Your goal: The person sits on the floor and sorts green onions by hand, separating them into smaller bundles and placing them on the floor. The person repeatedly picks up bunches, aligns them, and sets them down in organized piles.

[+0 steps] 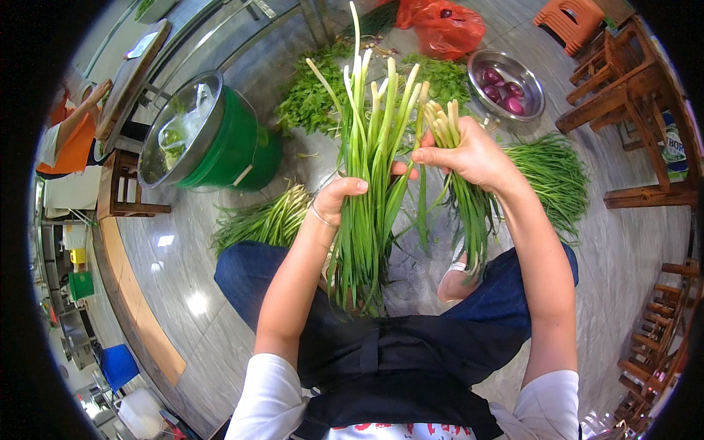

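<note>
My left hand (338,201) is wrapped around a large bunch of garlic chives (366,187), its pale stem ends pointing away from me and its green leaves hanging toward my lap. In my right hand (467,154) is a smaller bunch of chives (470,214), its cut-looking pale ends sticking up above the fist. The right thumb and fingertips also pinch a single stalk (422,170) between the two bunches. On the floor beyond my left knee lies a pile of chives (269,214). Another, greener pile (550,181) spreads past my right forearm.
Leafy green herbs (313,93) cover the floor ahead. A steel bowl (531,104) holds several purple onions (493,77) near a red plastic bag (445,30). At left, a steel basin (148,159) tops a green bucket (231,148). Wooden stools (632,93) line the right; a person's arm (82,110) shows far left.
</note>
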A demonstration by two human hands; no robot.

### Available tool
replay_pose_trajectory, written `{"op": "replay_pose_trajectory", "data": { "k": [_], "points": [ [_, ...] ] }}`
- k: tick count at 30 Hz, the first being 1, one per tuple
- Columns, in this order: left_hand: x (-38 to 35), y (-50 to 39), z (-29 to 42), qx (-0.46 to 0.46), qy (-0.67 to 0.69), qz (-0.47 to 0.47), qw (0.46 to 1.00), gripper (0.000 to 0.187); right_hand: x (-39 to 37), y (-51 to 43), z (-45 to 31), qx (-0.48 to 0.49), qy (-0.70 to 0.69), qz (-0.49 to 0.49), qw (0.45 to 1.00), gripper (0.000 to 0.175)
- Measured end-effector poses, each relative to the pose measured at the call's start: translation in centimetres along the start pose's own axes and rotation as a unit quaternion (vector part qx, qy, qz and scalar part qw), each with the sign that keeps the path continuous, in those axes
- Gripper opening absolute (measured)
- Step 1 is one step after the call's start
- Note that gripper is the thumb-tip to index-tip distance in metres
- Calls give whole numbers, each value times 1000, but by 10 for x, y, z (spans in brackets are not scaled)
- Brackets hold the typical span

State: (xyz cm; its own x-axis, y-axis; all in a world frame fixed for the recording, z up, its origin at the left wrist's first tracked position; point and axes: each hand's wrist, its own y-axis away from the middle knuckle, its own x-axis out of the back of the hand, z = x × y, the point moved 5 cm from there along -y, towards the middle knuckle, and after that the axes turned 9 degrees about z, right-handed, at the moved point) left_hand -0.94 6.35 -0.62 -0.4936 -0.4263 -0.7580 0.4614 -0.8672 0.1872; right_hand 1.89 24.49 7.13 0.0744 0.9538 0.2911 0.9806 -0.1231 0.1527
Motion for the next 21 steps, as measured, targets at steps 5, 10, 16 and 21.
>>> {"op": "replay_pose_trajectory", "data": {
  "k": [5, 10, 16, 21],
  "points": [
    [-2, 2, -3, 8, 94, -61, 994, 62, 35, -8, -6, 42, -9, 57, 997, 20],
    [3, 6, -5, 1, 75, -42, 996, 63, 80, -22, -6, 55, -21, 280, 958, 32],
    [3, 0, -8, -12, 118, -76, 990, 59, 37, -12, -7, 59, 65, 150, 985, 27],
    [-1, -1, -8, -14, 108, -55, 993, 62, -7, -3, 0, -15, -153, 36, 987, 28]
  ]
}}
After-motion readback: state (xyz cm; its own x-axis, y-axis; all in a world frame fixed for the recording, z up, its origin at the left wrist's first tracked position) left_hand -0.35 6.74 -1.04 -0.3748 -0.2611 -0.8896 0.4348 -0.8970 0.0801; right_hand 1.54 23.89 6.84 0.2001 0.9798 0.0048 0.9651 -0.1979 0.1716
